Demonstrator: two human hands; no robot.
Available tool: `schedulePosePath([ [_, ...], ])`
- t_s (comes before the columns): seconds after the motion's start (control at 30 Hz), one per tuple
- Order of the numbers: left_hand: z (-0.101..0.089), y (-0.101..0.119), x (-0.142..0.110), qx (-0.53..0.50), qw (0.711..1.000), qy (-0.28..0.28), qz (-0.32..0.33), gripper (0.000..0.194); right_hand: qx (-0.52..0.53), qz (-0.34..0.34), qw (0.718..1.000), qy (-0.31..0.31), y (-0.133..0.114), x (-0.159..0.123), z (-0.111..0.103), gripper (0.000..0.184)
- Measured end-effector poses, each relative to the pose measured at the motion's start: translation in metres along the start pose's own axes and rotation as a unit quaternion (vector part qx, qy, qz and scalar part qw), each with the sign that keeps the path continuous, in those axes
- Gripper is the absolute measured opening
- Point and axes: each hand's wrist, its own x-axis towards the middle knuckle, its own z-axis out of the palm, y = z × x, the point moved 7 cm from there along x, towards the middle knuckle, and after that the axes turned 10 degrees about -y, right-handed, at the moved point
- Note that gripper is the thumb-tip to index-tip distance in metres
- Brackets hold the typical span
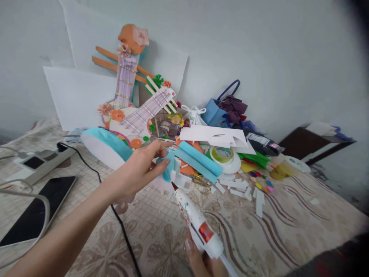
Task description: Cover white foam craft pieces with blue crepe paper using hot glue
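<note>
In the lower middle, my right hand (198, 256) is wrapped round a white hot glue gun (194, 217) with a red patch on its side. Its dark nozzle points up and left, close to a small light-blue paper piece (166, 176) with a white tip. My left hand (145, 163) reaches in from the left, thumb and fingers bent about that blue piece; part of the grip is hidden. Just beyond lies a folded blue crepe paper strip (198, 161). Gold-handled scissors (201, 184) rest behind the nozzle.
A blue-edged white disc (106, 148) stands left of my forearm. Two decorated paper instruments (127, 82) lean at the back. White paper scraps (236, 186), coloured dots (263, 182) and a tape roll (221, 154) lie right. A black cable (121, 227), phone (40, 209) and power strip (40, 165) occupy the left.
</note>
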Motion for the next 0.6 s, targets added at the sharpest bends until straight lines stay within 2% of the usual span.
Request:
schedulePosePath([
  [0.13,-0.001,0.001,0.001,0.0,1.0,0.002,0.008,0.015,-0.025,0.017,1.0,0.004,0.007,0.001,-0.003,0.035],
  [0.37,0.001,-0.004,0.002,-0.008,1.0,0.004,-0.004,0.012,-0.074,0.005,0.997,-0.014,-0.002,0.003,-0.001,0.029],
  [0.5,0.002,-0.008,0.001,-0.02,1.0,0.015,-0.011,0.011,-0.075,-0.01,0.997,0.01,-0.003,-0.001,-0.001,0.031],
  [0.6,0.003,-0.011,0.0,-0.021,0.999,0.021,-0.013,0.011,-0.053,0.006,0.999,0.006,0.003,-0.003,0.001,0.036],
])
